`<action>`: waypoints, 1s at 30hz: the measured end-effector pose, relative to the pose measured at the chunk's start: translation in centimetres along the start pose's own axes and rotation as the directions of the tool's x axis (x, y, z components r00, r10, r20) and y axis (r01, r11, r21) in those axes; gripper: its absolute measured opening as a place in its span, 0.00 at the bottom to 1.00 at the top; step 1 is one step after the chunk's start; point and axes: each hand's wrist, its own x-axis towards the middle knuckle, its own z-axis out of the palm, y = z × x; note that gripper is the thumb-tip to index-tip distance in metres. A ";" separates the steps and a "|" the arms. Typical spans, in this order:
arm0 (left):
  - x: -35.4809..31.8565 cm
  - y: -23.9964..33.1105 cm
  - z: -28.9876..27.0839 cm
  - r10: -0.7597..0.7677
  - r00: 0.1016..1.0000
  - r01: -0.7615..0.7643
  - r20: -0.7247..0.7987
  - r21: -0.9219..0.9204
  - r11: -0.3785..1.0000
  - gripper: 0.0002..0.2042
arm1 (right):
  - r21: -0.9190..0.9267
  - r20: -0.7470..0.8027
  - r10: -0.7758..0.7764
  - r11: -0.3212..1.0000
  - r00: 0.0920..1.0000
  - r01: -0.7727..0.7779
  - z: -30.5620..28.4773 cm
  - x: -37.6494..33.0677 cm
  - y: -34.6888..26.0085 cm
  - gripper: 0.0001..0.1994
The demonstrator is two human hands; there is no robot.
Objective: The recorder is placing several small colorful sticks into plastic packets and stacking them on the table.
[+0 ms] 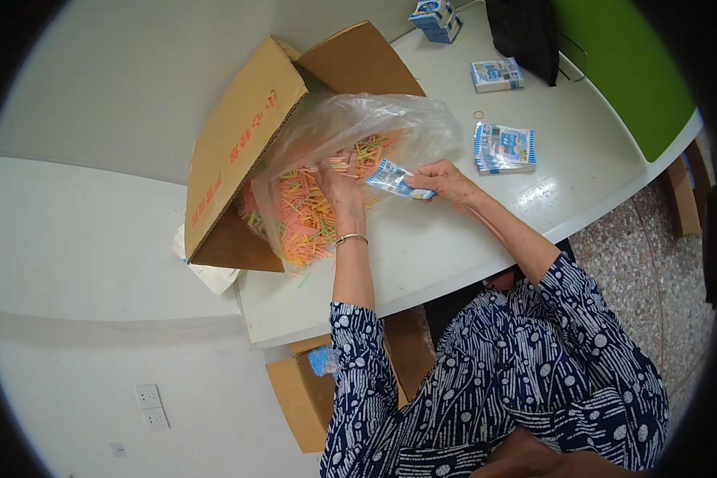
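So, head view, only one camera: left hand (341, 185) is down in the heap of coloured sticks (307, 219) (orange, pink, green, yellow), fingers curled loosely into the pile with a few sticks under the fingertips; can't tell if it actually has a firm pinch on any. Thin metal bangle (350, 238) on that wrist. Sticks sit inside a clear plastic bag (374, 119) that lines a tipped-over cardboard box (235, 139); bag mouth spills out onto the white table (438, 255), some sticks loose at the table edge below the bag.

Right hand (446, 180) is just beside the left one, fingers closed in a pinch on a small blue-and-white packet (394, 180). Packet is held above the table at the bag mouth, its far end touching or nearly touching the stick heap, just right of the left hand.

Rest of table: stack of the same blue-and-white packets (504, 148) well to the right of the right hand, another single stack (496, 75) further back, a small blue carton (436, 19) at the far edge, a rubber band (479, 115) between the two stacks, dark bag (526, 32) against the green panel (629, 72).

Below the table: open brown box (307, 398) on the floor next to the person's left sleeve, something blue inside it. White cloth or paper (211, 275) sticks out under the tipped box. Wall socket (151, 406) lower left
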 end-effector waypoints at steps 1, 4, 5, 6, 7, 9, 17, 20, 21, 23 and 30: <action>-0.8 0.2 1.0 -0.007 1.000 0.007 -0.022 -0.001 1.000 0.13 | 0.001 -0.012 0.004 1.000 1.000 -0.004 -0.6 -0.2 0.1 0.12; -3.9 1.0 3.5 -0.047 0.998 0.047 0.040 0.003 0.999 0.13 | 0.012 0.030 0.002 1.000 1.000 -0.002 -1.8 -0.5 0.1 0.12; -4.0 1.2 3.4 -0.046 0.998 0.045 0.037 0.003 0.999 0.13 | -0.003 0.049 -0.002 1.000 0.999 0.003 -1.9 -0.5 0.0 0.12; -4.1 1.3 3.2 -0.006 0.997 0.004 0.083 0.019 1.000 0.13 | -0.017 0.070 -0.006 1.000 0.998 0.007 -1.8 -0.4 0.0 0.11; -4.1 1.3 3.0 0.032 0.991 -0.037 0.131 0.033 0.999 0.13 | -0.018 0.072 -0.003 1.000 0.997 0.004 -1.8 -0.3 0.2 0.11; -4.6 1.2 3.0 0.032 0.986 -0.041 0.162 0.054 0.998 0.15 | -0.034 0.048 -0.014 0.999 0.999 0.016 -1.7 -0.2 0.6 0.11; -6.2 0.9 3.1 0.038 0.967 -0.081 0.252 0.159 0.984 0.19 | -0.058 0.106 0.010 0.998 0.994 -0.004 -2.0 -1.0 0.2 0.13; -6.1 1.2 2.8 0.053 0.966 -0.093 0.253 0.152 0.984 0.21 | -0.058 0.136 0.027 0.998 0.990 -0.020 -1.8 -1.2 0.0 0.12; -6.1 1.1 2.9 0.056 0.964 -0.099 0.260 0.155 0.983 0.20 | -0.066 0.143 0.040 0.997 0.989 -0.031 -1.9 -1.2 -0.1 0.12; -6.5 1.0 3.0 0.059 0.961 -0.104 0.269 0.159 0.982 0.20 | -0.049 0.126 0.035 0.998 0.991 -0.029 -1.8 -1.4 -0.2 0.12; -8.5 0.5 2.8 0.010 0.935 -0.080 0.355 0.183 0.980 0.18 | -0.023 0.060 -0.004 1.000 0.998 0.006 -1.7 -1.4 -0.2 0.13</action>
